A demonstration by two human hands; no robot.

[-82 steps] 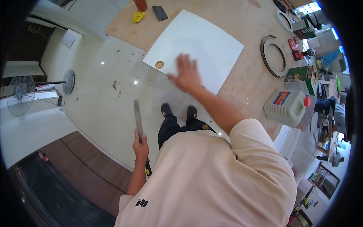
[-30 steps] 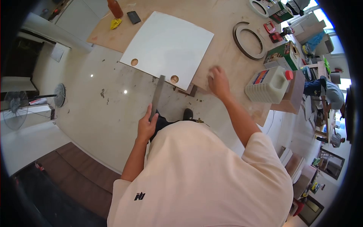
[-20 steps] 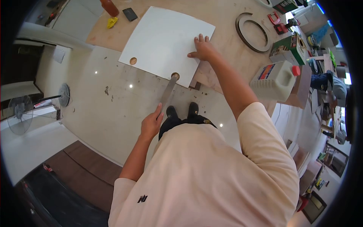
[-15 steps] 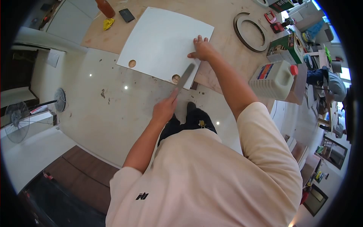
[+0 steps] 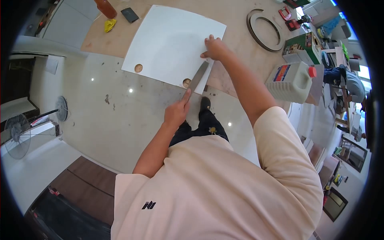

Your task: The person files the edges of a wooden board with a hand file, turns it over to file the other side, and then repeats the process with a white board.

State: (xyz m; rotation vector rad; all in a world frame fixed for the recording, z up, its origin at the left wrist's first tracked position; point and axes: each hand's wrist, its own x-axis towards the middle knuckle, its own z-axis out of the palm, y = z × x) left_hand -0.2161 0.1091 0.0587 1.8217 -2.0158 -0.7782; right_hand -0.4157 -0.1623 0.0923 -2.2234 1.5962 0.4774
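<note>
A white panel [image 5: 172, 44] lies on the wooden worktable, its near edge over the table's edge. Two round holes show near that edge, one at the left [image 5: 138, 68] and one at the right [image 5: 187, 83]. My left hand [image 5: 176, 113] is closed around the handle of a long flat metal file [image 5: 199, 77]. The file's blade slants up and right across the panel's near right part, beside the right hole. My right hand [image 5: 215, 48] rests with fingers spread on the panel's right edge, just above the file's tip.
On the worktable [image 5: 236, 76] lie a roll of edge strip [image 5: 264, 31], a white jug [image 5: 290, 82], a green box [image 5: 302, 48], a red drill [image 5: 293, 25], a dark flat object [image 5: 129, 15], a yellow cloth [image 5: 110, 25] and an orange bottle [image 5: 106, 8]. People are at far right.
The file and my left hand have shifted slightly up and to the right. My right hand stays on the panel's edge. The view has shifted a little, and one foot now shows further forward.
</note>
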